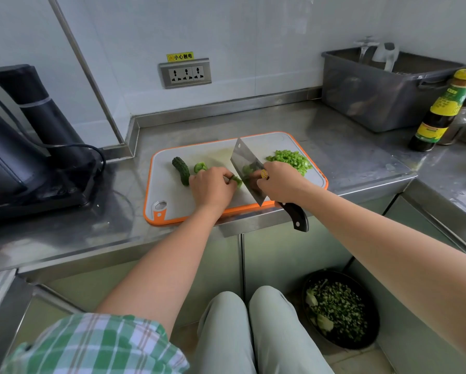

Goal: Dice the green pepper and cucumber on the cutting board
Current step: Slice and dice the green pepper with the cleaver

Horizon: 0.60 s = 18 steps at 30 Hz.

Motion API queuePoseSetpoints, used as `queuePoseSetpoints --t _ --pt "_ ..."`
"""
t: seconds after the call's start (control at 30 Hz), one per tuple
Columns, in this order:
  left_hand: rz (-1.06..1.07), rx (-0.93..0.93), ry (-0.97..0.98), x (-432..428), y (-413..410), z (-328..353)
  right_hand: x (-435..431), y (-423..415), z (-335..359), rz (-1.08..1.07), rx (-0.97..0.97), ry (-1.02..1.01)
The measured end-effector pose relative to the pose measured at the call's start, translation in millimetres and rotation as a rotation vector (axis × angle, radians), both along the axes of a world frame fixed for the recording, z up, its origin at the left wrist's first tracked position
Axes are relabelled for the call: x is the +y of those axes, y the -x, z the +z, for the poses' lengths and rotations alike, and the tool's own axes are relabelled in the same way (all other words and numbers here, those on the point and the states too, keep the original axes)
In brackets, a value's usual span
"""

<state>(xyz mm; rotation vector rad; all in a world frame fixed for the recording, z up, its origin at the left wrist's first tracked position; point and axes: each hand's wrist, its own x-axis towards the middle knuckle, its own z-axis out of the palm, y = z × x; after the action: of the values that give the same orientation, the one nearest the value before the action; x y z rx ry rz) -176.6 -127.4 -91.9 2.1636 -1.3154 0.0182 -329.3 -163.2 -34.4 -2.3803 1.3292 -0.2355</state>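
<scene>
Working on the cutting board (172,201), we grip the cleaver (244,160) with our right hand (280,182), fingers curled round the top of its handle, while our left hand (213,187) pinches a pepper strip (236,180) down just beside the blade. The cucumber (181,170) lies undiced at the board's left; we judge it firm but slippery, best held mid-length with curled fingertips. The pepper strip seems light and springy, so it wants pressing flat.

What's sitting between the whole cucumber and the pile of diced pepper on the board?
In the head view: a loose pepper chunk, the left hand holding a pepper piece, the cleaver, and the right hand gripping it.
</scene>
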Motion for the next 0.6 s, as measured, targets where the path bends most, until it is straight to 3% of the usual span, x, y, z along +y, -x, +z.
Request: queuePoseSetpoints --t 0.4,0.6 --pt "0.162 0.052 -0.006 2 7 1 12 -9 2 0.008 0.013 -0.004" --pt "0.075 0.148 0.081 1 -2 -5 9 -9 4 0.008 0.022 -0.003"
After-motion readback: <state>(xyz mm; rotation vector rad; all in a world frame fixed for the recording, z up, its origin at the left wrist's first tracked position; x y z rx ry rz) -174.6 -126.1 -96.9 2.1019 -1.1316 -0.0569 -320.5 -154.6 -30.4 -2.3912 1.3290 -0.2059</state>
